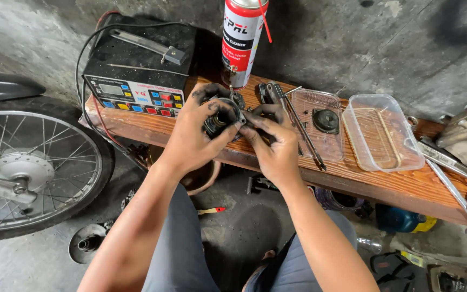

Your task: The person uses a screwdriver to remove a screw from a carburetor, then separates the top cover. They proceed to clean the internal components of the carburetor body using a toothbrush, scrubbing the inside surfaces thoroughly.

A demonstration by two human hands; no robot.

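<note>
Together, our greasy hands, left hand [193, 138] and right hand [273, 141], clamp a small round metal part [221, 114] just above the wooden surface [385, 181], with loose pieces in the clear tray [320, 121] seemingly not yet fitted.

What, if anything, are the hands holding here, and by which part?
Both hands hold one small round metal engine part over the wooden bench. The left hand wraps its round body; the right hand pinches its right side with the fingertips.
</note>
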